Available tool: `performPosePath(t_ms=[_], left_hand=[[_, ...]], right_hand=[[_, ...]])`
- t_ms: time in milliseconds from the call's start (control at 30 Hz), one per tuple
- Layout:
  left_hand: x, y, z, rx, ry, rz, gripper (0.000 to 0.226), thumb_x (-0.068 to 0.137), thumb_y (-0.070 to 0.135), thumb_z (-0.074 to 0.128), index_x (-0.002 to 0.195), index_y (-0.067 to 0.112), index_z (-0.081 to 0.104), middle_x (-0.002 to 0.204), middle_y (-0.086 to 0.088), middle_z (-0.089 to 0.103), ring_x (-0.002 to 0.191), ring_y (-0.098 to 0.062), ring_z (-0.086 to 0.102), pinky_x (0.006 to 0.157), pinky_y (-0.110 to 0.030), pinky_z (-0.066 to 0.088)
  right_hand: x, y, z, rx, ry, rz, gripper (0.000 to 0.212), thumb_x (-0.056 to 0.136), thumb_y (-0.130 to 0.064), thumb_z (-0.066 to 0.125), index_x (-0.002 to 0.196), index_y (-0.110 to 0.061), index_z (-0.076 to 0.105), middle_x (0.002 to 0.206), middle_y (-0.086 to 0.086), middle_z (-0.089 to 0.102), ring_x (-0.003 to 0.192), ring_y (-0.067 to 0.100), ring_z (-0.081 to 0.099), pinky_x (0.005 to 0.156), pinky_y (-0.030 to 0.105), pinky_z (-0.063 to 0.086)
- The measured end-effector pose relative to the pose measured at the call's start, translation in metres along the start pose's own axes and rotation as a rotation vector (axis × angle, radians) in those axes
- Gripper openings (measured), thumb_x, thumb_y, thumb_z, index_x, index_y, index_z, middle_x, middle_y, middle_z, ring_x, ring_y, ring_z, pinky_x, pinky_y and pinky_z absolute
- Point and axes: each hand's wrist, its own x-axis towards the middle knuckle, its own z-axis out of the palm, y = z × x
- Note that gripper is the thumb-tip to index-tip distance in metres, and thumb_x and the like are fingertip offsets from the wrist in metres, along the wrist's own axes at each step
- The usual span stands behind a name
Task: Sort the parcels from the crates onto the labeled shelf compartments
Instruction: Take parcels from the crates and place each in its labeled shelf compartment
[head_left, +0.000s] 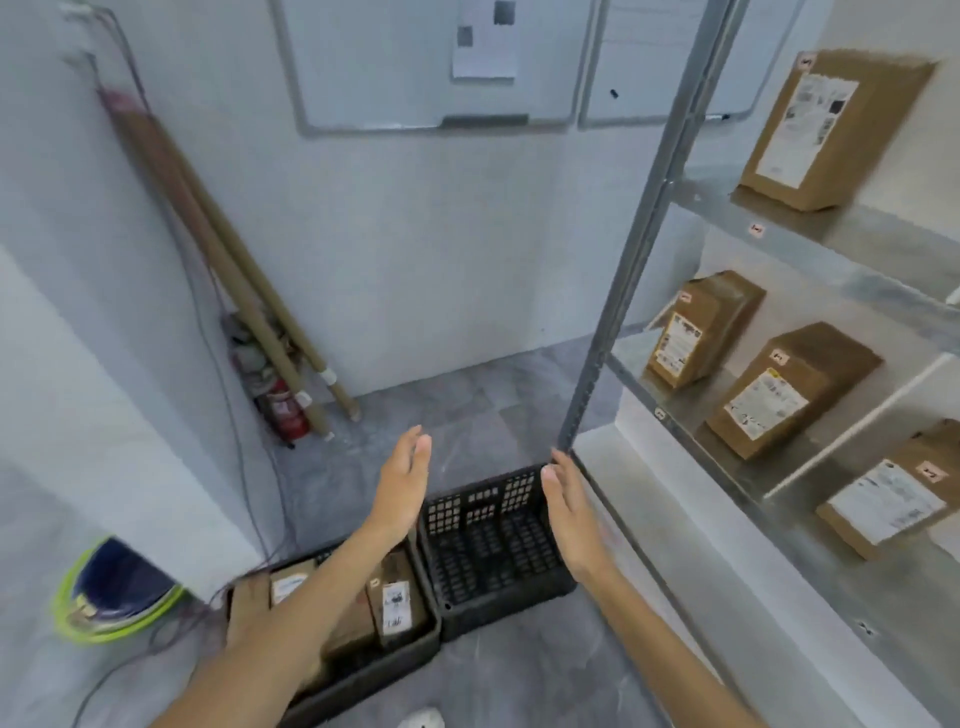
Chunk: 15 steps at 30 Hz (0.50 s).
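Both hands are held flat and hold nothing: the left hand (402, 483) and the right hand (569, 514) hang with straight fingers, palms facing each other, on either side of the black lattice plastic crate (488, 540) on the grey floor

Nearer, under the left forearm, a dark plastic crate (363, 675) touches the lattice one and holds brown paper parcels with white labels (397, 605), standing on edge

On the right stands a grey metal shelf rack (623, 260), its upright post close by the right fingertips. Its lower board carries a brown labelled parcel (893, 504); the board above carries two tilted brown parcels (789, 389), well apart, and the top board one upright brown parcel (831, 130). Small tags (757, 229) sit on the board edges; their writing is too blurred to read

Farther off, long cardboard tubes (223, 249) lean in the corner over a red fire extinguisher (285, 410), and a whiteboard (436, 62) hangs on the back wall
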Motion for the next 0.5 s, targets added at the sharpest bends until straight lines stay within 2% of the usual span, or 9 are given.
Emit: performPosePath(t_ms=[133,233,300,367,433,500], left_hand=[[-0.02,-0.046,-0.076,0.023,0.17,-0.064,0.053,0.098,0.045,0.031,0.139,0.014,0.039,0.144,-0.004,0.042,0.128,-0.009,0.038,0.102,-0.019,0.024],[-0.036,-0.083,-0.124,0.064,0.287,-0.164,0.049,0.1,0.041,0.031,0.131,0.007,0.047,0.133,-0.011,0.051,0.126,-0.025,0.045,0.106,-0.031,0.029],[-0.045,-0.107,-0.151,0.095,0.353,-0.214,0.046,0.101,0.04,0.03,0.122,0.006,0.051,0.12,-0.013,0.056,0.118,-0.028,0.05,0.104,-0.038,0.034],[-0.051,-0.131,-0.176,0.122,0.365,-0.237,0.036,0.102,0.033,0.032,0.118,0.008,0.052,0.112,-0.005,0.055,0.114,-0.026,0.051,0.097,-0.032,0.037],[-0.053,-0.153,-0.197,0.072,0.384,-0.295,0.027,0.102,0.029,0.034,0.116,0.014,0.052,0.109,0.0,0.053,0.111,-0.023,0.052,0.087,-0.026,0.036],[-0.052,-0.169,-0.211,0.004,0.438,-0.344,0.021,0.101,0.029,0.035,0.105,0.019,0.053,0.105,-0.002,0.057,0.102,-0.021,0.054,0.083,-0.025,0.035]], right_hand=[[-0.003,0.01,0.064,-0.048,-0.192,0.035,0.046,0.098,-0.042,0.038,0.141,-0.026,0.037,0.133,-0.015,0.04,0.121,-0.002,0.036,0.096,0.015,0.027],[-0.003,0.02,0.112,-0.099,-0.294,0.086,0.039,0.1,-0.037,0.039,0.135,-0.022,0.045,0.125,-0.014,0.047,0.115,0.0,0.042,0.094,0.014,0.029],[-0.002,0.028,0.143,-0.132,-0.345,0.112,0.032,0.1,-0.034,0.041,0.129,-0.023,0.05,0.116,-0.015,0.05,0.105,-0.004,0.048,0.087,0.005,0.032],[0.0,0.036,0.173,-0.173,-0.386,0.145,0.026,0.1,-0.033,0.042,0.122,-0.024,0.054,0.113,-0.014,0.054,0.1,-0.005,0.052,0.084,0.002,0.036],[0.002,0.046,0.203,-0.212,-0.406,0.171,0.031,0.1,-0.033,0.042,0.124,-0.018,0.055,0.12,-0.005,0.058,0.108,0.004,0.053,0.091,0.013,0.038],[0.005,0.056,0.23,-0.238,-0.412,0.203,0.032,0.101,-0.031,0.042,0.124,-0.015,0.055,0.12,0.002,0.06,0.104,0.007,0.054,0.084,0.012,0.04]])
